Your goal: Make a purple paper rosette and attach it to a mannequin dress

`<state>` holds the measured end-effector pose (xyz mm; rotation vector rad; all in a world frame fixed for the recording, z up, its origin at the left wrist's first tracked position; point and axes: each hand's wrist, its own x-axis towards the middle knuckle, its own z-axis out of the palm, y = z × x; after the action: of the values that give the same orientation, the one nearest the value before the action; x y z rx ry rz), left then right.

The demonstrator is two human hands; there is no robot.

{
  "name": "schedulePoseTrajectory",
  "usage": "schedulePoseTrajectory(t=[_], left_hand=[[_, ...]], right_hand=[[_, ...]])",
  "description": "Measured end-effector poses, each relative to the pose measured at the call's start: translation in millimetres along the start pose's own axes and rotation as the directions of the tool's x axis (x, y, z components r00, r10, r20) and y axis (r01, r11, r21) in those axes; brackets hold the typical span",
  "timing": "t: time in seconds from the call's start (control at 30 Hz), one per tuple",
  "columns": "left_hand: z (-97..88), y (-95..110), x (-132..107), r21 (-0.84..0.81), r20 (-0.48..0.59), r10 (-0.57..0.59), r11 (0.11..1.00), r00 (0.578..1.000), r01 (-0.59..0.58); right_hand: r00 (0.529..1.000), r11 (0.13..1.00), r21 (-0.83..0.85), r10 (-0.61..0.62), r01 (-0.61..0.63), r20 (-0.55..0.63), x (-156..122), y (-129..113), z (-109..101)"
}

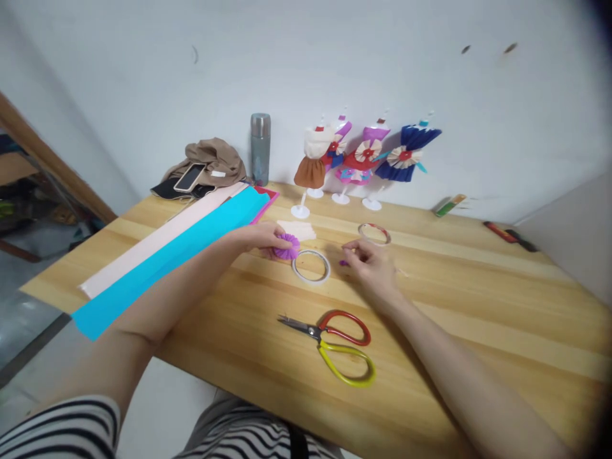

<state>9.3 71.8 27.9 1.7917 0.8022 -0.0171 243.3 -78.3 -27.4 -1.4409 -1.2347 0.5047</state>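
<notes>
A purple pleated paper rosette (287,247) is pinched between the thumb and fingers of my left hand (262,237), just above the table. To the right, my right hand (366,260) is closed with thumb and fingers together; whatever sits in the pinch is too small to make out. By its fingertips shows a tiny purple scrap (343,262). Between my hands lies a roll of white double-sided tape (312,281), close to the rosette's edge. A second tape roll (389,239) with red on it lies beyond my right hand. Nearer me are scissors (313,331) with one red and one yellow handle, blades slightly apart.
Blue crepe paper (176,261) and pale pink paper (143,245) stretch under my left forearm. Several small dress forms (315,153) in paper outfits stand by the wall beside a flask (261,150). A phone (190,178) rests on brown cloth (215,159). A cutter (500,232) lies far right.
</notes>
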Motion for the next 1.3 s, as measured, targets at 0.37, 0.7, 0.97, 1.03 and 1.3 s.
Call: schedulePoseTrajectory(t=[0.37, 0.7, 0.97, 1.03, 1.3], left_hand=[[15.4, -28, -8, 0.142, -0.154, -0.014, 0.989, 0.988, 0.036], [22.2, -43, -5, -0.057, -0.479, -0.049, 0.998, 0.876, 0.025], [34.9, -40, -12, 0.251, -0.472, 0.129, 0.968, 0.872, -0.007], [38.5, -36, -15, 0.321, -0.449, 0.127, 0.947, 0.885, 0.027], [47.7, -38, -12, 0.497, -0.366, 0.234, 0.868, 0.901, -0.024]], right_hand=[[0.847, 0.727, -0.467, -0.522, 0.503, 0.100, -11, 23, -1], [0.775, 0.645, -0.430, -0.538, 0.632, 0.332, -4, 22, -2], [0.677, 0.602, -0.318, -0.587, 0.732, 0.444, -5, 21, -1], [0.667, 0.603, -0.299, -0.595, 0.739, 0.447, -6, 23, -1], [0.614, 0.556, -0.287, -0.593, 0.780, 0.521, -11, 27, -3]])
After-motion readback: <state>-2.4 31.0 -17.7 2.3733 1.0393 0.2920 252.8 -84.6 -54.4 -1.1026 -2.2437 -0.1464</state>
